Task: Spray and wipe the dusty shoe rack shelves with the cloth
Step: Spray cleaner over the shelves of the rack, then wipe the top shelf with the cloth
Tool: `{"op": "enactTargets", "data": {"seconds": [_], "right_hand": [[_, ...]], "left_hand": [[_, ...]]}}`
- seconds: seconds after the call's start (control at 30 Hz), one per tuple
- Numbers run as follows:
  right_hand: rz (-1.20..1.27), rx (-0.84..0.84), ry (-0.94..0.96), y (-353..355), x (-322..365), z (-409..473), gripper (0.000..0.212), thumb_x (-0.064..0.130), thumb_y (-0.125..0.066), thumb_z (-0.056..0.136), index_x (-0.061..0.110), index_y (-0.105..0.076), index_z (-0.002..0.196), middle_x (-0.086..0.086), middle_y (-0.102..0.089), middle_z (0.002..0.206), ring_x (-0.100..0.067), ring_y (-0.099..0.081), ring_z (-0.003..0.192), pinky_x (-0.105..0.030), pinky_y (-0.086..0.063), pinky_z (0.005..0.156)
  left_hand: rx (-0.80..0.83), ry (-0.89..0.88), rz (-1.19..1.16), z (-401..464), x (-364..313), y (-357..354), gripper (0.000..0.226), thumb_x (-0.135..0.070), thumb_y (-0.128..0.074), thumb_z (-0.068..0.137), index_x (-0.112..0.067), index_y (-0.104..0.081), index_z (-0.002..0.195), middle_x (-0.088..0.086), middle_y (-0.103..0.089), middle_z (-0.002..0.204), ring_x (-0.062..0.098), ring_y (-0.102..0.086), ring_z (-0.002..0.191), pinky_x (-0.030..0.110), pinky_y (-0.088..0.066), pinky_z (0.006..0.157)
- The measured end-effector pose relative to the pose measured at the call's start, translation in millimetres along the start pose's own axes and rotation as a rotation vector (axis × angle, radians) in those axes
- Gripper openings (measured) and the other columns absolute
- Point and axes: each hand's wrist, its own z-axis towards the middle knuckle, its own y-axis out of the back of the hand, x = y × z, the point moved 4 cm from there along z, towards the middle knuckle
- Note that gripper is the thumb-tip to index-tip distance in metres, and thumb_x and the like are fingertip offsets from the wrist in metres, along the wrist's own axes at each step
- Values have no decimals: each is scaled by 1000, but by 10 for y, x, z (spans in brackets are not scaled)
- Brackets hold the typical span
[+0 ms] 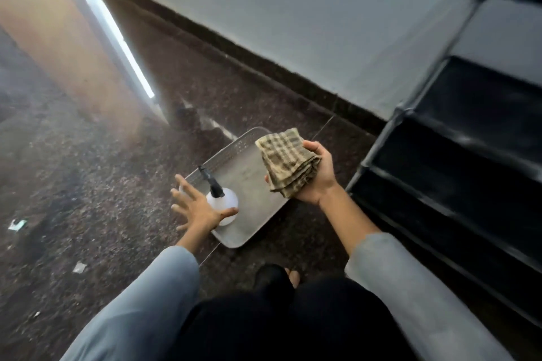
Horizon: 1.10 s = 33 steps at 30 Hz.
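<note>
A folded checked cloth in green and beige rests in my right hand, palm up, above the far right side of a grey tray on the floor. A white spray bottle with a black nozzle stands on the tray's near left corner. My left hand hovers over the bottle's left side with fingers spread wide, the thumb lying across the bottle's front; it does not grip it. The black shoe rack with several dusty shelves stands at the right against the wall.
The floor is dark speckled stone with small scraps of litter at the left. A pale wall with a dark skirting runs behind the tray. My knees and a foot are at the bottom of the view.
</note>
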Motion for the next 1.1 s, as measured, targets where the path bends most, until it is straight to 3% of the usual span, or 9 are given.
{"op": "enactTargets", "data": {"seconds": [0.2,0.3,0.4,0.5,0.6,0.7,0.83,0.93,1.1], "right_hand": [[-79,-71,241,-622,533,-1305,63,41,-48,77,3,-52,126,-21,-56,116,-35,-55,98,-49,-40,92],[-47,-82,379,-816,826,-1992,58,42,-48,79,-1,-61,116,-21,-59,110,-35,-56,94,-48,-43,89],[-14,-58,532,-963,1061,-2616,54,41,-44,81,-1,-66,104,-21,-60,104,-35,-56,90,-48,-42,90],[17,-34,652,-1051,1279,-3069,52,40,-43,81,-1,-64,106,-21,-62,103,-35,-56,92,-50,-32,105],[18,-23,727,-1092,1489,-3370,54,40,-46,77,1,-62,111,-20,-61,106,-34,-56,93,-48,-32,106],[11,-37,770,-1101,1768,-3508,58,41,-46,76,4,-59,118,-19,-62,107,-33,-58,93,-46,-40,97],[-3,-76,817,-1072,2238,-3518,53,45,-44,82,7,-63,113,-16,-66,106,-31,-60,95,-45,-41,97],[-33,-115,842,-1029,2616,-3421,52,47,-46,83,8,-64,112,-13,-65,107,-29,-59,96,-44,-42,98],[-215,-295,868,-994,3278,-3183,50,39,-46,85,0,-62,113,-16,-63,97,-28,-59,84,-33,-47,80]], "left_hand": [[37,-188,-45,-805,-855,326,157,-45,-91,54,-25,35,145,17,29,157,49,18,143,75,-6,105],[48,-355,-101,-1416,-1548,426,154,-45,-91,57,-24,33,146,18,22,159,50,10,144,73,-12,106],[110,-548,-204,-2136,-2211,425,151,-41,-90,61,-23,33,146,19,23,159,50,11,144,68,-9,110],[148,-706,-258,-2777,-2739,399,147,-41,-88,64,-19,31,147,18,21,159,44,12,146,63,-5,113],[151,-826,-252,-3226,-3123,337,135,-41,-80,74,-13,29,148,14,19,161,35,9,149,56,-5,116],[174,-905,-243,-3389,-3438,221,130,-45,-76,78,-12,28,148,10,20,161,32,10,149,55,-4,117],[183,-924,-269,-3335,-3807,72,131,-49,-78,74,-14,24,150,5,14,163,26,7,150,60,-4,116],[154,-963,-265,-3176,-4076,-45,128,-55,-75,75,-9,17,152,10,11,163,27,8,150,55,0,117],[-30,-963,-324,-2908,-4378,-205,97,-55,-53,92,-3,0,154,13,1,164,30,13,149,43,7,119]]}}
